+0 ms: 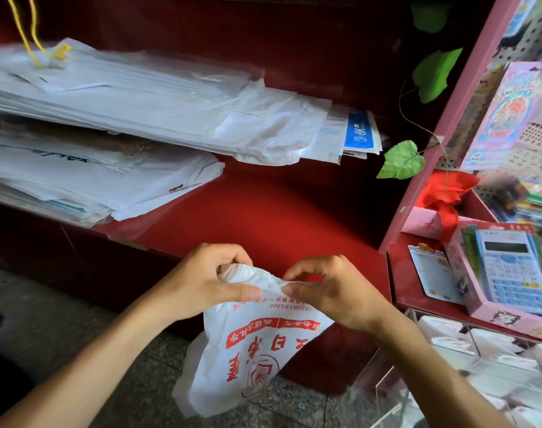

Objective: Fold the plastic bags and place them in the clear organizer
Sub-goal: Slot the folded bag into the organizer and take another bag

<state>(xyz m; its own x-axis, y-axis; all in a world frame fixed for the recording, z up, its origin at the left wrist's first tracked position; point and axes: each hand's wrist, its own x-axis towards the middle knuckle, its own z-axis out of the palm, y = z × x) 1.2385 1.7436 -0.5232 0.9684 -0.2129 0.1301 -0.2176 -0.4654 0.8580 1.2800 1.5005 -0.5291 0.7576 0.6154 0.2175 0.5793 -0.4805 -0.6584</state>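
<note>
— Holding a white plastic bag printed in red, a person stands before a red table, the bag hanging in the air over the near edge and the speckled floor. See how the hands have it?

— Yes. The left hand pinches the bunched top of the bag between thumb and curled fingers; the right hand pinches the same top edge just beside it, the fingers arched over the plastic. Both hands are closed on the bag, and the rest of it drops loose below them.

— And the clear organizer?

— Near right, below the right forearm. Its transparent walls divide it into compartments, and white folded bags lie in several of them. The bag in hand is apart from it, to its left.

— What lies on the table?

— On the far left, two deep stacks of white sheets in plastic wrap, the upper stack resting on the lower, with a blue-labelled pack sticking out at the right end. A yellow cord runs down to the top stack.

— To the right?

— A pink display shelf, green leaves trailing along its frame, a red ribbon behind it, and a blue-and-white calculator lying in a pink box above the organizer.
</note>
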